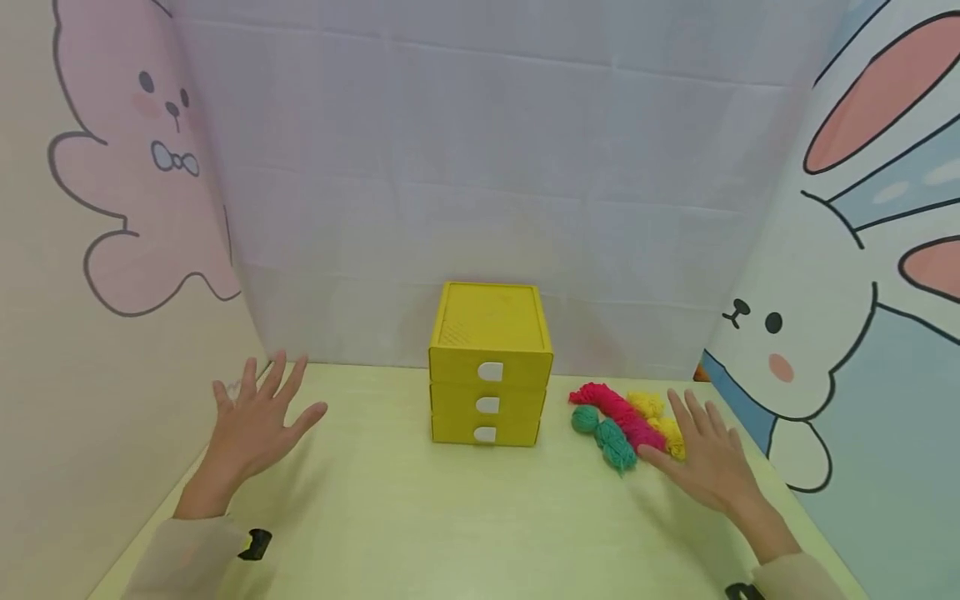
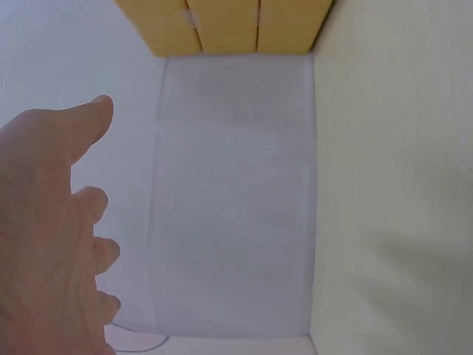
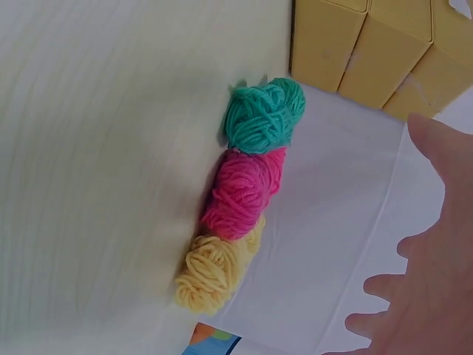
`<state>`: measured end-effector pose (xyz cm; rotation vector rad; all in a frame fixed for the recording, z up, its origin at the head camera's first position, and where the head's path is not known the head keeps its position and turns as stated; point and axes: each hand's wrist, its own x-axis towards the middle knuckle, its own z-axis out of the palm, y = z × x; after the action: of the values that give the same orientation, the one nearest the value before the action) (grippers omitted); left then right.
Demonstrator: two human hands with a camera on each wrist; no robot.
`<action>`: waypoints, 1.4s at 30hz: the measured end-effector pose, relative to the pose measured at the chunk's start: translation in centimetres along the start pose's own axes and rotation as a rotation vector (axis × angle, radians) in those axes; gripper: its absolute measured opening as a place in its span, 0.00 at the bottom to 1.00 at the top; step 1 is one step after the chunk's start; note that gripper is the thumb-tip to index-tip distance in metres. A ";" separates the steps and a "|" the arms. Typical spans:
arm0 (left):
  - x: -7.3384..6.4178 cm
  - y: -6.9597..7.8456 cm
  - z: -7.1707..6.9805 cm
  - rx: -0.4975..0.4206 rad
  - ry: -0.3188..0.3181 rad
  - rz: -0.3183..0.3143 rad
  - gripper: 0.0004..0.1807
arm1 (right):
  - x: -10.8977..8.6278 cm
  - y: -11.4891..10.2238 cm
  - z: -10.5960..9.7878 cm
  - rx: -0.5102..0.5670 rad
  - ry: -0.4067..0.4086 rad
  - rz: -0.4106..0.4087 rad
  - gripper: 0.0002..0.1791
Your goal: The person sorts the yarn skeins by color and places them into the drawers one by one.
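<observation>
My left hand [image 1: 257, 425] hovers over the left side of the table, fingers spread and holding nothing. On the right, my right hand [image 1: 708, 458] is also spread and holds nothing, just in front of some yarn. That yarn is a green skein [image 1: 615, 443], a pink skein [image 1: 618, 412] and a yellow skein [image 1: 647, 406], lying side by side. In the right wrist view the green yarn [image 3: 259, 118] is nearest the box. Between the hands, at the back, stands a yellow box of three drawers [image 1: 491, 367] with white pulls; its drawers look closed.
A pale yellow table [image 1: 450, 525] lies under both hands. Behind it hangs a white cloth backdrop [image 1: 487, 167]. Side panels carry a pink bear drawing [image 1: 150, 192] at left and a white rabbit drawing [image 1: 795, 333] at right, close to the right hand.
</observation>
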<state>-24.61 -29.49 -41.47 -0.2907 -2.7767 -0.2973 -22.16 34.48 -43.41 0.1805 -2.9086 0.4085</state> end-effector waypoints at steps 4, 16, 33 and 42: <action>0.8 0.8 0.2 -0.073 -0.036 0.001 0.49 | 0.4 -0.9 -0.1 0.064 -0.014 -0.011 0.58; 3.5 4.0 2.0 -0.275 -0.117 -0.015 0.47 | 1.7 -4.4 0.2 0.311 -0.062 -0.062 0.50; 7.7 9.7 2.1 -0.835 -0.275 -0.117 0.46 | 3.7 -10.5 1.6 0.773 -0.386 0.029 0.34; 10.7 12.8 2.4 -1.036 -0.345 -0.188 0.47 | 5.2 -14.2 2.2 1.037 -0.529 -0.033 0.37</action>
<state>-32.22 -14.92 -37.83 -0.3263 -2.6937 -1.8747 -25.55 19.83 -40.66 0.5369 -2.7922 2.0835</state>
